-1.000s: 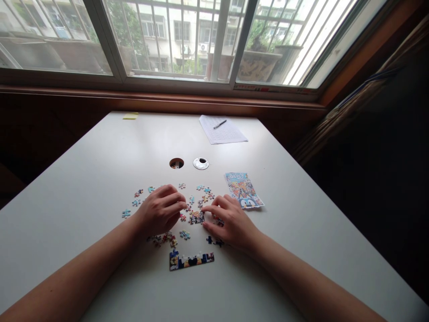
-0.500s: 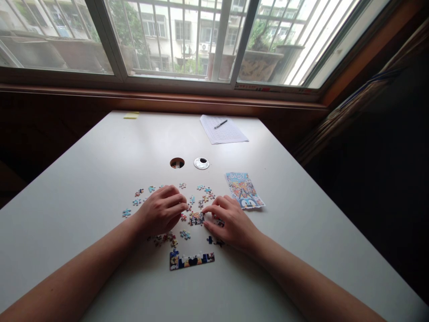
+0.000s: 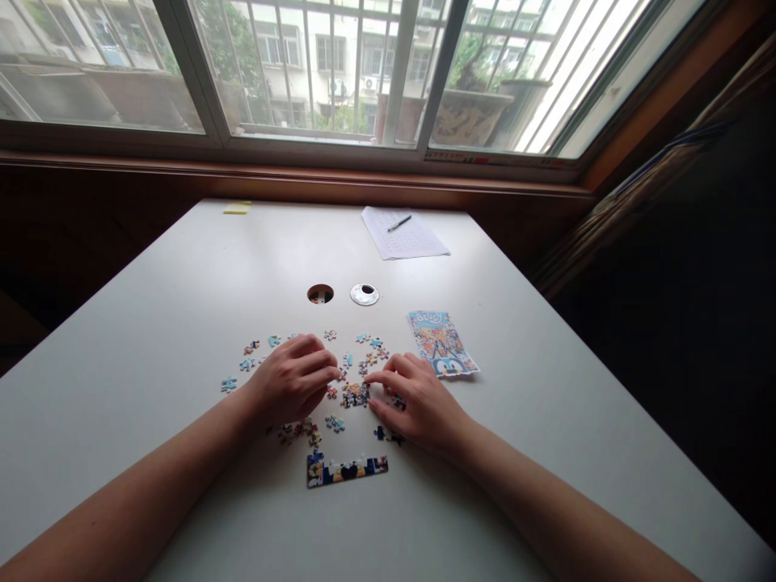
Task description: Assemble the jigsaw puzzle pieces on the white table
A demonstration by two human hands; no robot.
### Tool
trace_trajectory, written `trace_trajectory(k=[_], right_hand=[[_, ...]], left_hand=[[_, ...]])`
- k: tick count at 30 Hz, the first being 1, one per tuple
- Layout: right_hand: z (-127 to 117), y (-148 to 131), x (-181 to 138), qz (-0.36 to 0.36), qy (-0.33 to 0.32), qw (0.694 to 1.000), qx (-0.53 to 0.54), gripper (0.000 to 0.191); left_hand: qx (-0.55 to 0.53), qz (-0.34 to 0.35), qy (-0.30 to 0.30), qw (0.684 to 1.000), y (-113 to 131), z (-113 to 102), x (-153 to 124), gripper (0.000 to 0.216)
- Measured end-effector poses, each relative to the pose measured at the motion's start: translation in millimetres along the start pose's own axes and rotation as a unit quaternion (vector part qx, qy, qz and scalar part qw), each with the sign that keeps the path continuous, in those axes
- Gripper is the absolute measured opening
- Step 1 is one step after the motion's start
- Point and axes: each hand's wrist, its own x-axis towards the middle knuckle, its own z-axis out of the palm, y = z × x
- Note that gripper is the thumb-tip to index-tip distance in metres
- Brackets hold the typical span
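My left hand rests on the white table with its fingers curled, the tips near a small joined cluster of puzzle pieces. My right hand lies on the other side of that cluster, its fingertips touching the cluster's right edge and covering a few pieces. Whether either hand pinches a piece is hidden. Several loose puzzle pieces lie scattered around both hands. A joined strip of puzzle lies nearer to me, below the hands.
A colourful printed picture card lies to the right of the pieces. Further back are a round cable hole, its metal cap, a sheet of paper with a pen, and a yellow sticky note. The window is behind.
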Motion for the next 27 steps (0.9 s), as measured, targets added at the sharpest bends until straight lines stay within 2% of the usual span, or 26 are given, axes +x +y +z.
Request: trace_trajectory(k=[27], right_hand=[[0.8,0.5,0.2,-0.004,0.002,1.000,0.000,0.025]], left_hand=[[0.008,0.007,-0.013,1.000,0.7,-1.6,0.8,0.017]])
